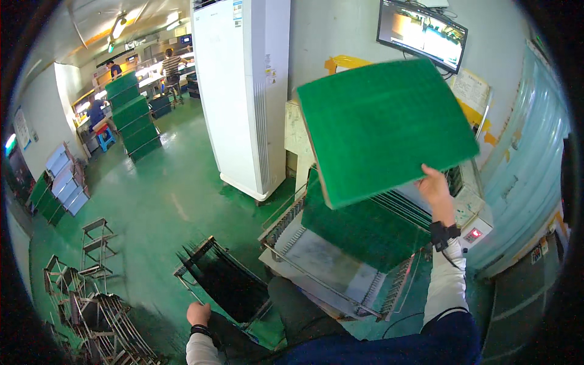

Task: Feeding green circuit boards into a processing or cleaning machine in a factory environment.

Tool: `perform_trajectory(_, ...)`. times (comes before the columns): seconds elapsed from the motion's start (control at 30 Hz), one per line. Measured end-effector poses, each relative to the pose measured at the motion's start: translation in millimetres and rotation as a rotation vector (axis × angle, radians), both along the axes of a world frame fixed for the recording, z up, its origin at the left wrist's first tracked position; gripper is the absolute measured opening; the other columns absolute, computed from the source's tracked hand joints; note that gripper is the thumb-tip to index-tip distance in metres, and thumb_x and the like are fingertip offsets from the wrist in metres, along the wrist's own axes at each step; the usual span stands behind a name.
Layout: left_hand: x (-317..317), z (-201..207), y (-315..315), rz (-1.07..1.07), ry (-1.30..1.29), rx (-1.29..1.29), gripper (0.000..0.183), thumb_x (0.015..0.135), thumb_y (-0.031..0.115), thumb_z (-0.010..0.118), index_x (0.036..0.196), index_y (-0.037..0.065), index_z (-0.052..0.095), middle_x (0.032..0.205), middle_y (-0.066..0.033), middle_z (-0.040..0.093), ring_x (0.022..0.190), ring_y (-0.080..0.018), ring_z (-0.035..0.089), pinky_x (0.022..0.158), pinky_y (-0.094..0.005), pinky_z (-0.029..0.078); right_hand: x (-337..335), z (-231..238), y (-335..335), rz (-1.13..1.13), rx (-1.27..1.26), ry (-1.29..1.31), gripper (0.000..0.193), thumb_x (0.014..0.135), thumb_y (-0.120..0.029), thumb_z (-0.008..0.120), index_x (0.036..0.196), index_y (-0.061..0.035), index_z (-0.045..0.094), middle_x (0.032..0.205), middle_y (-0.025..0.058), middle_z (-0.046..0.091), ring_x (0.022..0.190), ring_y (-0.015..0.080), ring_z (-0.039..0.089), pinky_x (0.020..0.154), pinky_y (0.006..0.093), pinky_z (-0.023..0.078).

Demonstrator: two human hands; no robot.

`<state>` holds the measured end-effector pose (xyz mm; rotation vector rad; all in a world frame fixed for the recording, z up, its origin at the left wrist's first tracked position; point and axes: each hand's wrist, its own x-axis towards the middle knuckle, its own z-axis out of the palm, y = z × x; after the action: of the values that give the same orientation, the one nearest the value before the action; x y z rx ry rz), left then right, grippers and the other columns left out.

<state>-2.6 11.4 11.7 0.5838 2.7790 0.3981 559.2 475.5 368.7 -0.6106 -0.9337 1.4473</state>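
Observation:
My right hand (pixel 434 187) grips a flat green panel (pixel 389 128) by its lower right edge and holds it up, tilted, in front of me. Its fingers are mostly behind the panel. Below stands a metal slotted rack (pixel 328 261) with toothed sides, where another green panel (pixel 359 228) leans among the slots. My left hand (pixel 199 314) is low beside my knee, fingers curled closed. A bar of a smaller metal rack (pixel 182 280) holding dark sheets (pixel 228 286) reaches close to it; what the fingers hold, if anything, is hidden.
A tall white air conditioner (pixel 234 97) stands ahead. A wall monitor (pixel 423 33) hangs at upper right, above a pale machine (pixel 477 213) with a red display. Empty metal racks (pixel 97 304) crowd the lower left. Stacked green panels (pixel 131 115) and people (pixel 172 67) are farther back.

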Motion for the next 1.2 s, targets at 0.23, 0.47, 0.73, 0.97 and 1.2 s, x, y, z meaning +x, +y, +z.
perform_trajectory(0.23, -6, -13, 0, -0.021, 0.02, 0.016, 0.035, 0.071, 0.034, 0.063, 0.08, 0.001, 0.07, 0.086, -0.0229, 0.068, 0.084, -0.0403, 0.066, 0.077, -0.0485, 0.052, -22, -71, 27, 0.136, 0.046, -0.117, 0.017, 0.089, -0.01, 0.064, 0.1, -0.004, 0.052, 0.099, 0.0101, 0.059, 0.087, 0.0272, 0.058, 0.076, 0.0358, 0.053)
perform_trajectory(0.47, -10, -21, -1, -0.039, 0.039, 0.003, 0.037, 0.072, 0.036, 0.064, 0.082, 0.0, 0.07, 0.087, -0.0233, 0.068, 0.084, -0.0405, 0.065, 0.076, -0.0488, 0.052, -59, -109, 48, -0.003, -0.324, 0.243, 0.021, 0.089, -0.012, 0.066, 0.102, -0.0044, 0.052, 0.101, 0.0097, 0.059, 0.093, 0.0264, 0.057, 0.085, 0.037, 0.054)
perform_trajectory(0.73, -14, -22, -5, -0.023, 0.043, -0.048, 0.039, 0.072, 0.036, 0.063, 0.082, -0.001, 0.069, 0.087, -0.0251, 0.067, 0.084, -0.0422, 0.065, 0.078, -0.0485, 0.052, -68, -133, 65, -0.09, -0.372, 0.3, 0.018, 0.091, -0.013, 0.065, 0.103, -0.0057, 0.053, 0.102, 0.0088, 0.057, 0.089, 0.0253, 0.056, 0.083, 0.0361, 0.055)
perform_trajectory(0.97, -6, -9, 8, -0.059, 0.022, -0.057, 0.04, 0.071, 0.037, 0.064, 0.08, -0.002, 0.068, 0.085, -0.0259, 0.066, 0.084, -0.0426, 0.065, 0.077, -0.0491, 0.051, -60, -136, 92, -0.14, -0.304, 0.261, 0.021, 0.092, -0.014, 0.064, 0.102, -0.0014, 0.049, 0.099, 0.0111, 0.053, 0.089, 0.0278, 0.056, 0.08, 0.037, 0.056)
perform_trajectory(1.2, -10, -12, 6, -0.044, -0.019, -0.051, 0.038, 0.07, 0.035, 0.065, 0.077, -0.001, 0.068, 0.083, -0.0256, 0.066, 0.081, -0.0422, 0.065, 0.076, -0.0483, 0.052, -59, -131, 113, -0.08, -0.333, 0.31, 0.03, 0.093, -0.016, 0.063, 0.108, -0.0004, 0.043, 0.101, 0.0155, 0.052, 0.092, 0.0298, 0.057, 0.08, 0.0389, 0.056)
